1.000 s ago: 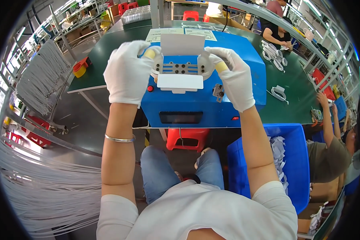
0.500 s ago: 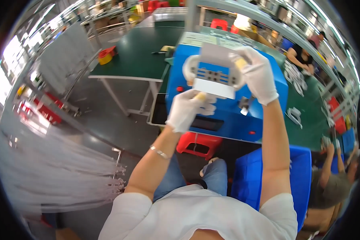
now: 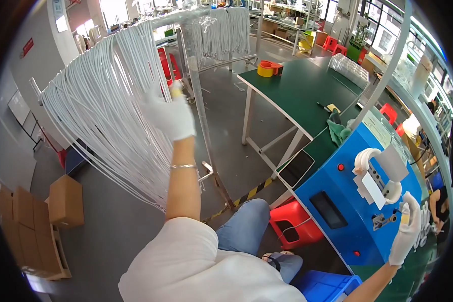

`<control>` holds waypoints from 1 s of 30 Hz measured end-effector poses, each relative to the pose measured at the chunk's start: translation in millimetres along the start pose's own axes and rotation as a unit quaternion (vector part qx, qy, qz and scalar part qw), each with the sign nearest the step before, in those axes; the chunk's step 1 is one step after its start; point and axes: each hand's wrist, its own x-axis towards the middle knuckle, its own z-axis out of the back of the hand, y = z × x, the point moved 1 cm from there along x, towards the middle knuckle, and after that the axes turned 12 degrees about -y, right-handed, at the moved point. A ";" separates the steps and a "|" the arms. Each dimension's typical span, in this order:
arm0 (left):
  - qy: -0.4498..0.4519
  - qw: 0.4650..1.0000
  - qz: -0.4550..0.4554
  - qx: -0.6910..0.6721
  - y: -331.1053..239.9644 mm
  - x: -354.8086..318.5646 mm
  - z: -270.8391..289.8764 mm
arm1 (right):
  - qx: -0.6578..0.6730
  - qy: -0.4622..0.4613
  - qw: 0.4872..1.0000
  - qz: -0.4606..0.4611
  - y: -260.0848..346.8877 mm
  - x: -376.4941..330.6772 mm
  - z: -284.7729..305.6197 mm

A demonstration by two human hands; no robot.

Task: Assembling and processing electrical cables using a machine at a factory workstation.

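A white glove with a yellowish thumb tip covers my left hand, which is raised against a thick bundle of white cables hanging from a rack. Its fingers blend into the cables and are blurred, so their grip cannot be made out. My right hand, gloved too, is at the right beside the blue machine, fingers up and apart from the thumb, with nothing visible in them. Close by on the machine are a small metal fitting and a white rounded fixture with a white flap and a grey plate.
A green table bears yellow and orange tape rolls. A dark flat tray adjoins the machine. Under it stand a red stool and a blue bin. Cardboard boxes are at the left; a rack post rises ahead.
The view has swung left toward the cable rack. My left hand has left the machine's fixture for the hanging cables. My right hand has dropped from the fixture to the machine's near right side.
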 end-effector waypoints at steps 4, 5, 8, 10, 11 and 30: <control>0.118 0.986 0.030 0.110 30.7 26.5 -22.8 | -0.009 0.022 0.998 0.057 19.0 -1.5 -2.8; 0.122 0.986 0.029 0.108 32.2 26.4 -21.8 | -0.021 -0.001 0.995 0.096 21.1 -1.6 -7.4; 0.078 0.986 -0.115 0.088 27.8 36.1 -4.0 | -0.015 0.000 0.995 0.098 17.9 -6.1 -4.5; 0.177 0.957 -0.085 0.213 23.7 49.2 4.2 | 0.002 0.026 0.998 0.057 17.1 -9.9 -1.4; 0.180 0.955 -0.086 0.218 30.1 59.6 5.8 | 0.001 0.024 0.998 0.059 19.8 -12.8 0.3; 0.475 0.608 0.385 -0.506 -58.2 -25.7 13.7 | 0.098 0.084 0.989 0.068 60.1 -30.0 -27.5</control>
